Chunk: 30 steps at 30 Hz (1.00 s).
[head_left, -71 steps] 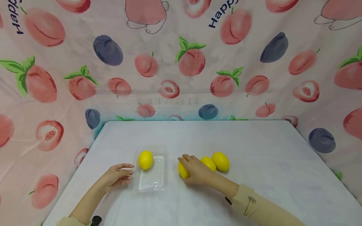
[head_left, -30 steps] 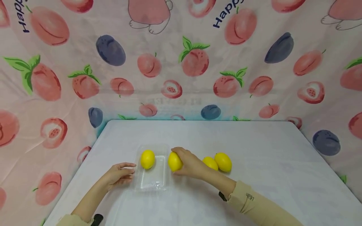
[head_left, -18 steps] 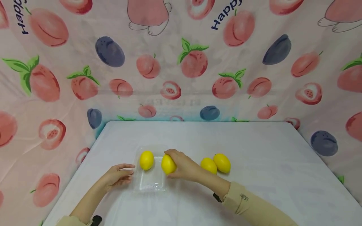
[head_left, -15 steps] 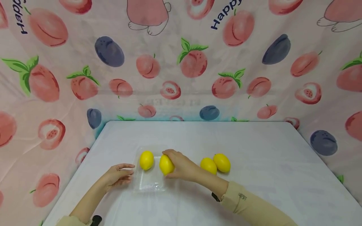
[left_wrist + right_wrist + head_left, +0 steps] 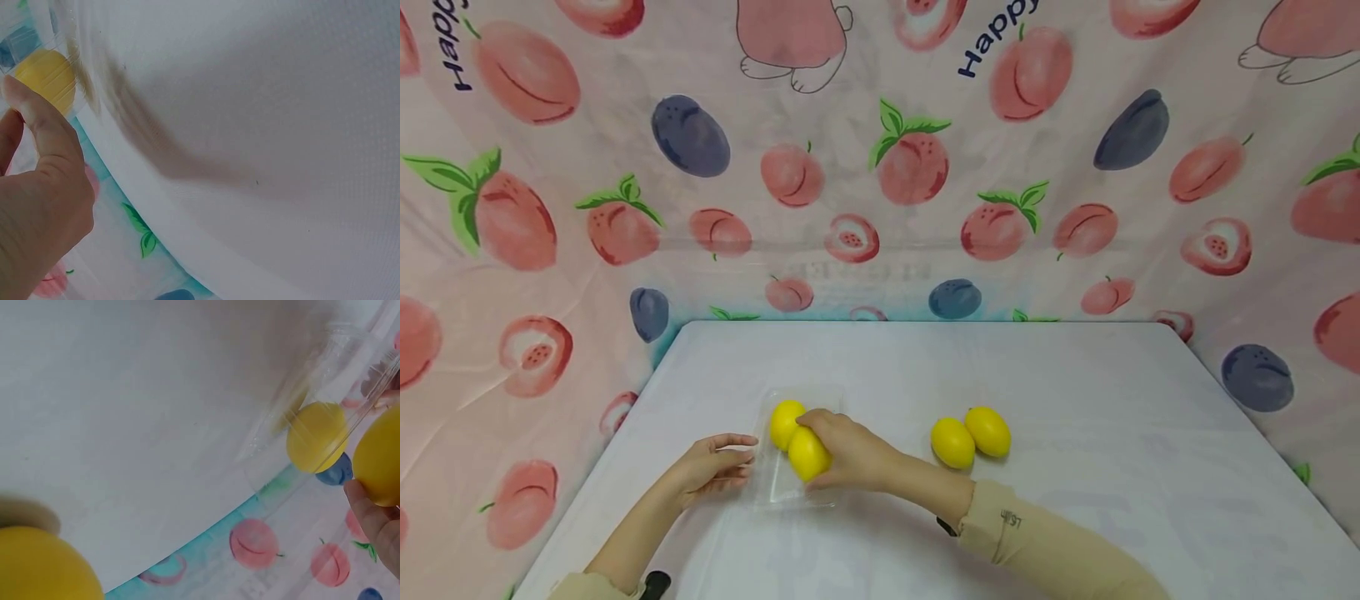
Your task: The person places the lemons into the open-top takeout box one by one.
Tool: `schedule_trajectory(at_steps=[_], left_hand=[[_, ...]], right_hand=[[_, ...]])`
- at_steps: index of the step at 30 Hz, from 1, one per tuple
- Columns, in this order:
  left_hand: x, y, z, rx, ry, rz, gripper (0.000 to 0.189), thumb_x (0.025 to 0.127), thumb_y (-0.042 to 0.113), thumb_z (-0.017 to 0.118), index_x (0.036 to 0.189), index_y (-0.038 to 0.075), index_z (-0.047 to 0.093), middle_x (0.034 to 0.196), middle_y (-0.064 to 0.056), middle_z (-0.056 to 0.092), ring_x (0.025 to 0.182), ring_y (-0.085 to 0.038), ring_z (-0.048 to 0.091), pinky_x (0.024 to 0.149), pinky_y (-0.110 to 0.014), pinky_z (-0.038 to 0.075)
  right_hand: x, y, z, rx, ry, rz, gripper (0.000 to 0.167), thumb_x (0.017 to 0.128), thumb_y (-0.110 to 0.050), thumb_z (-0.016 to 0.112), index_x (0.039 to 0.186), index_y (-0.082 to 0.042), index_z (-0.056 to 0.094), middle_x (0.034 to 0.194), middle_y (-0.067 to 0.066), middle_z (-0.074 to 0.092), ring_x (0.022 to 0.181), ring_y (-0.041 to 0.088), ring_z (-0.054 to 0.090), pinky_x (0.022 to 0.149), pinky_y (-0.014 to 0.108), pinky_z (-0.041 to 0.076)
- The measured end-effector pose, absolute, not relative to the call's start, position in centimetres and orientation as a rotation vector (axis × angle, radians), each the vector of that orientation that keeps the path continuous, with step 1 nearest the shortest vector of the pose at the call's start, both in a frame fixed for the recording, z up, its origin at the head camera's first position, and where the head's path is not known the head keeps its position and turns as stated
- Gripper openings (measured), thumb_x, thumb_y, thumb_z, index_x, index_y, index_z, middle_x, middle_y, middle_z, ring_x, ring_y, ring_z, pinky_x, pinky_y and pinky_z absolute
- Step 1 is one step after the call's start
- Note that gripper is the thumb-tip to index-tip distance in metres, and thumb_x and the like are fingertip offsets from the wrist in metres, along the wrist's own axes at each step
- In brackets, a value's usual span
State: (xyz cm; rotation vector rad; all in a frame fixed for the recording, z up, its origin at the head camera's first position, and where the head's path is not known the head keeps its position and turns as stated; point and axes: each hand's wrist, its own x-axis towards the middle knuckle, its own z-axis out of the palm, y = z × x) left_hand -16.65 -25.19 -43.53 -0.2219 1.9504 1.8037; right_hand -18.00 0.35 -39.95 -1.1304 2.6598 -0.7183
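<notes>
My right hand grips a yellow lemon between thumb and fingers, over the clear plastic box. Another lemon lies in the box's far left part, just behind the held one. My left hand, fingers loosely extended, is beside the box's left wall; whether it touches the wall I cannot tell. In the left wrist view the lemon in the box shows through the plastic beyond my fingertips. The right wrist view shows the held lemon at its right edge, near the transparent wall.
Two more lemons, a nearer one and a farther one, lie against each other right of the box. The white table ends at a fruit-printed cloth behind it.
My right hand took hold of a lemon from the group on the right and carried it leftward over the box. My left hand has stayed by the box.
</notes>
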Motion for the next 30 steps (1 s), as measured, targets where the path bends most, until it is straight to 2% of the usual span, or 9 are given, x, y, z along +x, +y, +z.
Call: schedule_trajectory(at_steps=[13, 22, 30], left_hand=[[-16.8, -25.5, -43.9, -0.190, 1.972, 1.790, 0.034, 0.092, 0.013, 0.058, 0.122, -0.004, 0.054, 0.085, 0.001, 0.064, 0.068, -0.006, 0.064, 0.066, -0.021, 0.058], [-16.9, -25.5, -43.8, -0.169, 1.962, 1.782, 0.033, 0.093, 0.014, 0.058, 0.121, -0.002, 0.055, 0.085, 0.001, 0.063, 0.068, -0.006, 0.064, 0.068, -0.021, 0.058], [-16.9, -25.6, -43.9, -0.165, 1.958, 1.787, 0.029, 0.093, 0.013, 0.058, 0.119, 0.000, 0.057, 0.085, 0.002, 0.063, 0.069, -0.006, 0.064, 0.067, -0.020, 0.058]], right_hand=[[-17.6, -1.8, -41.0, -1.254, 2.672, -0.633, 0.074, 0.075, -0.036, 0.079, 0.135, -0.010, 0.043, 0.131, 0.005, 0.054, 0.113, 0.019, 0.054, 0.099, 0.027, 0.048], [-17.5, -2.6, -41.6, -1.244, 2.684, -0.585, 0.074, 0.071, -0.036, 0.082, 0.132, -0.011, 0.048, 0.129, 0.003, 0.056, 0.114, 0.016, 0.055, 0.098, 0.025, 0.047], [-17.7, -3.0, -42.2, -1.266, 2.678, -0.563, 0.077, 0.073, -0.038, 0.079, 0.136, -0.009, 0.046, 0.136, 0.005, 0.052, 0.121, 0.020, 0.052, 0.103, 0.029, 0.045]])
